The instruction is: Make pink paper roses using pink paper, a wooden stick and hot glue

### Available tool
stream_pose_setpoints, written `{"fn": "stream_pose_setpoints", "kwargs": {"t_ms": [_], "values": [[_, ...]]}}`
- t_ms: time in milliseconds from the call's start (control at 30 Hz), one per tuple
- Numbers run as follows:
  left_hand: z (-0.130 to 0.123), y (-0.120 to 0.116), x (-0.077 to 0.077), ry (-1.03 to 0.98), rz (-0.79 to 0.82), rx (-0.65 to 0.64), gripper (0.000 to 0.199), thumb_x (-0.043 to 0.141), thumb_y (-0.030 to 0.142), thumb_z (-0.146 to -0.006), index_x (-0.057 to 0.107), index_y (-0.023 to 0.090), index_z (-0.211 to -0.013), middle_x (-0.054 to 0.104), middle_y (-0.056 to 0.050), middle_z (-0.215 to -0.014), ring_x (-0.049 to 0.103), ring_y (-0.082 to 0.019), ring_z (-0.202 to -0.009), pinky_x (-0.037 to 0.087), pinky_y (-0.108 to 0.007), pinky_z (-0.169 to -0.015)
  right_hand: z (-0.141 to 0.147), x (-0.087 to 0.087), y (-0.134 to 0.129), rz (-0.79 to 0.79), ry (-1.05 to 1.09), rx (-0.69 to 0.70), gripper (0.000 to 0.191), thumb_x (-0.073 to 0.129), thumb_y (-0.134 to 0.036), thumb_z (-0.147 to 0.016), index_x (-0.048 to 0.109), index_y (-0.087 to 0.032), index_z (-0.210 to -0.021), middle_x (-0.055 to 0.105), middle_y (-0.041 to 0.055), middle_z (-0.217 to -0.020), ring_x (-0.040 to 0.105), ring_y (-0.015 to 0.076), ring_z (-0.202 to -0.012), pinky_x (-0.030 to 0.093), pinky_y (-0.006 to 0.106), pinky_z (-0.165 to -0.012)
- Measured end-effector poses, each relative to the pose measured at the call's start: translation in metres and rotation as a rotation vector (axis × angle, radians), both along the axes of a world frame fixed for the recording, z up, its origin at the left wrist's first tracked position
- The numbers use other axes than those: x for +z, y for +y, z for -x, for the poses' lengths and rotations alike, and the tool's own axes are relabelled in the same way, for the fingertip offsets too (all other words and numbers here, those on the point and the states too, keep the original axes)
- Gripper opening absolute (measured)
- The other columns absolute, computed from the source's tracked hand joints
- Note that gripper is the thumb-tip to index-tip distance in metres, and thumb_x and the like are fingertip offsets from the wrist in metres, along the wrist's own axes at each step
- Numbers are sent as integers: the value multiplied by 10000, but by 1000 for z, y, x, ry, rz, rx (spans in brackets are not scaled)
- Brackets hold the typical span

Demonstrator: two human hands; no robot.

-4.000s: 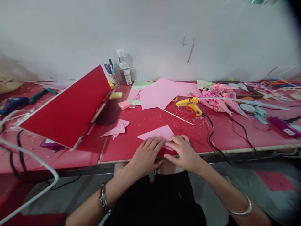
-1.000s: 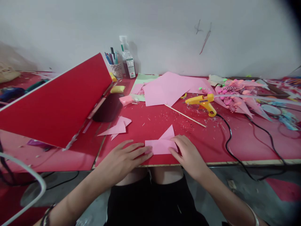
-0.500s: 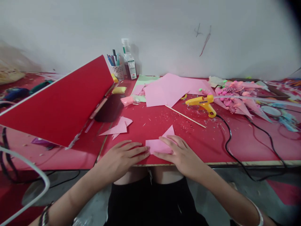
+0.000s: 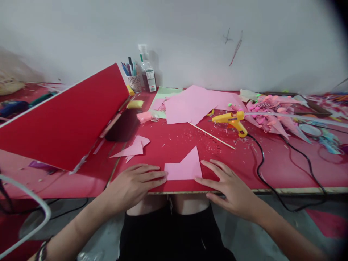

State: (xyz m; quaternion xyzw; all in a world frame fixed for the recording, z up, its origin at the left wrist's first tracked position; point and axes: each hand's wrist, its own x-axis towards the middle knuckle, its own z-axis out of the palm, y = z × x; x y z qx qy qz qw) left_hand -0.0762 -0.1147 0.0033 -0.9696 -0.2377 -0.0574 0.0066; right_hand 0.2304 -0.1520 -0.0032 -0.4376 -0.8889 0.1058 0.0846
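One pink sheet [image 4: 187,171] lies by the front edge of the red table [image 4: 163,145], apparently part-folded, point sticking out; can't tell what's left. Left hand [image 4: 133,182] open, fingertips at its left end; right hand [image 4: 235,186] splayed, touching right corner. Nothing gripped.

I wear the one camera on my head, so it looks forward and down from above my lap [image 4: 176,233] at six o'clock, across the red surface [image 4: 176,139] to the wall [image 4: 185,43] at twelve. It sits near enough that my left hand [image 4: 134,183] shows large toward seven and my right hand [image 4: 232,186] between four and five. The view is wide, dark toward two.
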Motion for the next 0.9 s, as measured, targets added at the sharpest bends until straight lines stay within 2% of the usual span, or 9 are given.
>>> {"fn": "stream_pose_setpoints", "kwargs": {"t_ms": [233, 400, 500, 633, 800, 900], "values": [[-1, 0, 3, 3, 53, 38, 414, 398, 106, -787, 475, 229, -1174, 535, 11, -1181, 470, -165, -1075, 366, -325, -929, -14, 5, -8, 7, -36, -52, 414, 436, -405, -806, 392, -394, -1217, 230, 24, -1374, 226, 290, -1226, 337, 491, -913], [-7, -4, 8, 11, 93, 94, 434, 409, 92, -760, 484, 244, -1159, 541, 26, -1172, 494, -177, -1036, 378, -359, -911, -6, 9, -6, -6, 64, -69, 346, 409, -322, -826, 471, -276, -1164, 374, 57, -1278, 347, 226, -1161, 343, 414, -939], [-18, -9, 12, -2, 111, 132, 413, 416, 108, -756, 505, 257, -1131, 555, 26, -1149, 508, -181, -999, 392, -361, -885, 10, 9, 3, -30, 180, -93, 393, 391, -244, -826, 391, -201, -1217, 441, 81, -1211, 399, 189, -1115, 351, 360, -942], [-33, -16, 14, -34, 163, 158, 381, 467, 209, -753, 500, 239, -1131, 552, 0, -1138, 498, -189, -992, 401, -340, -865, 28, 10, 24, -22, 182, -38, 539, 473, -292, -786, 284, -194, -1281, 445, 80, -1219, 384, 214, -1120, 321, 390, -951], [-36, -19, 12, -48, 187, 152, 383, 492, 280, -752, 497, 231, -1131, 555, -7, -1129, 492, -198, -1004, 331, -375, -935, 33, 13, 43, 17, 99, 6, 543, 535, -317, -752, 349, -194, -1246, 475, 98, -1162, 401, 247, -1067, 303, 433, -915], [-31, -19, 11, -54, 213, 129, 411, 486, 300, -760, 461, 245, -1167, 530, -2, -1171, 483, -189, -1033, 300, -382, -960, 31, 14, 48, 84, 139, -10, 452, 558, -308, -734, 441, -211, -1159, 496, 83, -1112, 405, 243, -1045, 305, 431, -891]]}}
